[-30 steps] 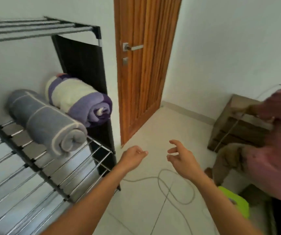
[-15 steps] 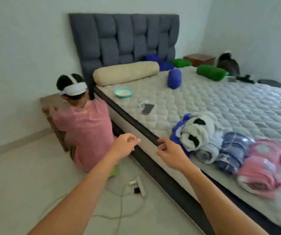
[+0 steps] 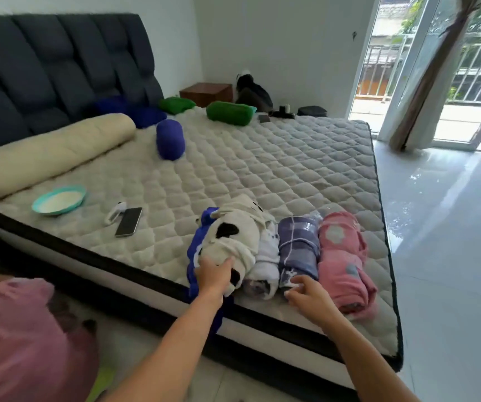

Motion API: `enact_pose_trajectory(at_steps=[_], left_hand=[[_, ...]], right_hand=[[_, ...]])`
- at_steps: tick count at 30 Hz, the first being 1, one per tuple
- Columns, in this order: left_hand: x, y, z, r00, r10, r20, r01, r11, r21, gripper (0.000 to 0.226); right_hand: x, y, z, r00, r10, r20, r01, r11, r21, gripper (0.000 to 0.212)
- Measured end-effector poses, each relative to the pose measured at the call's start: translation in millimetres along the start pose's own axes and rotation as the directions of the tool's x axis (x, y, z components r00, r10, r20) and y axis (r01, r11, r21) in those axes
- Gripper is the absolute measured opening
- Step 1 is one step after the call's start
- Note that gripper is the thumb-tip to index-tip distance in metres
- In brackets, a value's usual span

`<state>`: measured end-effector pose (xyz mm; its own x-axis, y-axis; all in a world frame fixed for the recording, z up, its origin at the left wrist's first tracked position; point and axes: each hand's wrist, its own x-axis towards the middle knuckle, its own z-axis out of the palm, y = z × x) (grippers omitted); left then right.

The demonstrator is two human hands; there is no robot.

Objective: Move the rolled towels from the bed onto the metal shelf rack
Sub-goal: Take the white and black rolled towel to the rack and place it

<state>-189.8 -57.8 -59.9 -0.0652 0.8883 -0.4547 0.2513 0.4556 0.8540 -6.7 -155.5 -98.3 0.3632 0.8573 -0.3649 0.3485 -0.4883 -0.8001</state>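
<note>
Several rolled towels lie side by side at the near edge of the bed (image 3: 262, 169): a white and black towel (image 3: 233, 236) on a blue cloth (image 3: 197, 248), a small white towel (image 3: 268, 256), a blue plaid towel (image 3: 298, 248) and a pink towel (image 3: 341, 256). My left hand (image 3: 214, 275) presses on the near end of the white and black towel; its fingers are hidden, so its grip is unclear. My right hand (image 3: 309, 294) has its fingers spread, the tips touching the near end of the blue plaid towel. The metal shelf rack is out of view.
A phone (image 3: 129, 221), a teal bowl (image 3: 58, 198), a cream bolster (image 3: 50, 155), a blue roll (image 3: 170, 139) and green cushions (image 3: 229, 113) lie further up the bed. A person in a pink shirt (image 3: 24, 343) crouches at the lower left. Glass doors (image 3: 436, 68) stand at the right.
The view swung from the shelf rack and door round to the bed. Both hands moved forward from mid-air onto the near ends of the towels.
</note>
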Motion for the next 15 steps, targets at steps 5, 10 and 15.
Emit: enact_pose_trajectory(at_steps=[5, 10, 15], left_hand=[[74, 19, -14, 0.931, -0.361, 0.060, 0.363, 0.888, -0.283, 0.102], [91, 22, -7, 0.826, -0.522, 0.213, 0.564, 0.781, -0.270, 0.094], [109, 10, 1, 0.750, -0.588, 0.302, 0.661, 0.678, -0.321, 0.094]], right_hand=[[85, -22, 13, 0.986, 0.131, 0.101, -0.145, 0.979, 0.140, 0.038], [140, -42, 28, 0.956, 0.241, 0.167, -0.285, 0.898, 0.337, 0.050], [192, -60, 33, 0.879, 0.316, 0.357, -0.441, 0.823, 0.358, 0.064]])
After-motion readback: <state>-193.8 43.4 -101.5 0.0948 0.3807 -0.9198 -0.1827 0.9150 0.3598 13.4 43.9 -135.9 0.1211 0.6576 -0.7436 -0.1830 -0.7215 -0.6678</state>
